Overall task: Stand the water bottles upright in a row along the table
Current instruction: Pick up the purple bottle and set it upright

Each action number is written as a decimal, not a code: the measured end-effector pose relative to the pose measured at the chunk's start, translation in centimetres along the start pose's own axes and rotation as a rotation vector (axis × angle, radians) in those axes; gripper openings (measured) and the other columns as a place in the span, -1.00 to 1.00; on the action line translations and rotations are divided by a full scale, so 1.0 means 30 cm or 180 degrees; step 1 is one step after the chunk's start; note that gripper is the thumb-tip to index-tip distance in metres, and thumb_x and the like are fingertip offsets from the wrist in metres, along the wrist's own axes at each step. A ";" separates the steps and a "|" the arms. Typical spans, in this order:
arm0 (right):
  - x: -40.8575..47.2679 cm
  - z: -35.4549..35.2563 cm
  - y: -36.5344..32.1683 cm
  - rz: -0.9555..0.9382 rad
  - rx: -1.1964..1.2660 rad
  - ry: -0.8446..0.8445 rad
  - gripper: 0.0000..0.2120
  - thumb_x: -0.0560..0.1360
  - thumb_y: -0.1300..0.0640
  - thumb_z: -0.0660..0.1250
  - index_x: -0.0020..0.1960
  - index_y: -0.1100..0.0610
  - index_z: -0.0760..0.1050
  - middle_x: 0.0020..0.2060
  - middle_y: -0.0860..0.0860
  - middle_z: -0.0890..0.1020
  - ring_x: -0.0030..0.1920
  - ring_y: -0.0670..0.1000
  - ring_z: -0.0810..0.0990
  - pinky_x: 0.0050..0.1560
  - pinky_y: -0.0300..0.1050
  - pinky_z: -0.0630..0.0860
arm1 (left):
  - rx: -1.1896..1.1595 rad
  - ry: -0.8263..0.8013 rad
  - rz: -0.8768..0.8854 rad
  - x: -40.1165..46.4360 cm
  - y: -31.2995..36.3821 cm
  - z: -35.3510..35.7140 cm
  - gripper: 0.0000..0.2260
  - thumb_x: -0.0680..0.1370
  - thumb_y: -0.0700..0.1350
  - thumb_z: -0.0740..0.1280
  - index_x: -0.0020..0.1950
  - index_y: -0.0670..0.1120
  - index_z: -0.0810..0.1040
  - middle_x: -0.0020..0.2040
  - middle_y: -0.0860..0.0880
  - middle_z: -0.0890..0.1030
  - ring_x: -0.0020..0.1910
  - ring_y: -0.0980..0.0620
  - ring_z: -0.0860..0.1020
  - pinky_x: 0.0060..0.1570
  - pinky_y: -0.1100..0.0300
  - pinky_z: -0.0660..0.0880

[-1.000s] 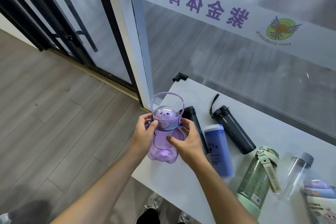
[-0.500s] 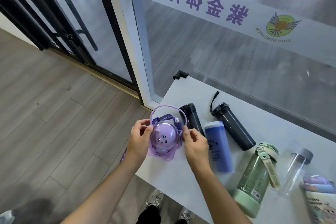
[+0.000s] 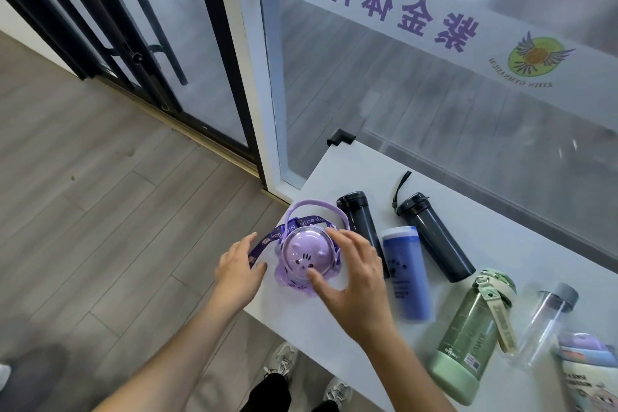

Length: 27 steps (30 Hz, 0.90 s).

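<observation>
A purple cartoon bottle (image 3: 306, 257) with a domed lid and loop handle stands upright at the left end of the white table (image 3: 361, 174). My left hand (image 3: 239, 266) hovers just left of it, fingers spread, near its printed strap. My right hand (image 3: 354, 281) is open over its right side, thumb near the lid. Lying flat to the right are a slim black bottle (image 3: 359, 224), a blue bottle (image 3: 406, 273), a dark bottle (image 3: 434, 237) with a loop, a green bottle (image 3: 468, 341) and a clear bottle (image 3: 543, 324).
A glass wall (image 3: 434, 94) with purple lettering runs along the table's far edge. Another patterned bottle (image 3: 592, 375) lies cut off at the right edge. The table's left edge drops to wood floor (image 3: 100, 211); my shoes (image 3: 284, 361) show below.
The purple bottle went from tilted in both hands to standing upright on the table. Both hands have let go and opened beside it.
</observation>
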State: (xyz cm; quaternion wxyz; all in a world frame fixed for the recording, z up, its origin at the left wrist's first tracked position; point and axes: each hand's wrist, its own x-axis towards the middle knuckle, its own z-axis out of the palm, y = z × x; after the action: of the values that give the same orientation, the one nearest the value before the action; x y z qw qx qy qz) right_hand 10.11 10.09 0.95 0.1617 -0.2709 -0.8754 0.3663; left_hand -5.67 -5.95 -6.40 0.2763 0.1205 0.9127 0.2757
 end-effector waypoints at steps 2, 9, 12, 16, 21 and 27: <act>-0.004 0.009 -0.003 -0.0175 -0.0323 -0.0255 -0.33 0.40 -0.19 0.45 0.47 -0.12 0.38 0.33 -0.11 0.46 0.36 -0.06 0.41 0.39 -0.13 0.27 | 0.0382 -0.0170 -0.0086 0.005 -0.014 -0.005 -0.57 0.46 -0.05 0.29 0.34 0.12 0.42 0.16 0.03 0.59 0.19 -0.13 0.49 0.07 0.03 0.37; 0.067 0.036 -0.018 -0.0234 -0.0372 -0.0534 -0.26 0.37 -0.14 0.49 0.48 -0.17 0.27 0.27 -0.15 0.47 0.17 -0.10 0.48 0.14 -0.17 0.43 | -0.0758 -0.0128 -0.0138 0.024 0.001 -0.027 -0.82 0.54 -0.19 0.19 -0.04 0.10 0.46 -0.27 0.01 0.63 -0.25 -0.09 0.60 -0.21 0.04 0.53; 0.128 0.052 -0.025 -0.0263 -0.0362 -0.0541 -0.25 0.38 -0.12 0.51 0.48 -0.17 0.25 0.29 -0.15 0.47 0.08 -0.15 0.43 0.09 -0.16 0.47 | -0.1239 0.0084 -0.0050 0.063 0.049 -0.059 -0.74 0.53 -0.23 0.23 -0.01 0.17 0.48 -0.23 0.02 0.66 -0.26 -0.01 0.64 -0.22 0.10 0.55; 0.234 0.079 -0.029 -0.0255 -0.0471 -0.0580 -0.24 0.41 -0.15 0.49 0.50 -0.20 0.19 0.33 -0.14 0.45 0.11 -0.16 0.41 0.17 -0.14 0.43 | -0.1474 0.0238 0.0168 0.139 0.120 -0.115 -0.74 0.52 -0.20 0.31 0.05 0.17 0.52 -0.10 0.03 0.68 -0.12 -0.03 0.65 -0.04 -0.04 0.63; 0.387 0.107 -0.039 -0.0187 -0.0612 -0.0553 -0.23 0.42 -0.16 0.49 0.49 -0.17 0.16 0.35 -0.06 0.47 0.17 0.04 0.51 0.19 0.01 0.47 | -0.1273 0.0336 0.0536 0.222 0.239 -0.161 -0.79 0.55 -0.11 0.33 0.13 0.14 0.54 -0.07 0.17 0.64 -0.07 0.24 0.60 -0.02 0.16 0.54; 0.562 0.079 -0.010 0.0068 -0.0694 -0.0566 -0.29 0.44 -0.14 0.45 0.47 -0.18 0.18 0.30 -0.07 0.49 0.11 0.09 0.56 0.12 -0.03 0.40 | -0.1161 0.0006 0.0715 0.315 0.392 -0.187 -0.72 0.60 -0.08 0.25 0.31 0.01 0.50 0.08 0.02 0.63 0.05 0.05 0.59 0.10 0.11 0.52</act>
State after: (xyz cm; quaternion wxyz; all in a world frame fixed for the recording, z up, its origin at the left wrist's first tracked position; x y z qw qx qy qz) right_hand -4.65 18.60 1.00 0.0493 -0.2626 -0.9179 0.2933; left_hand -15.80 4.75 0.06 0.2602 0.1692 0.8288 0.4656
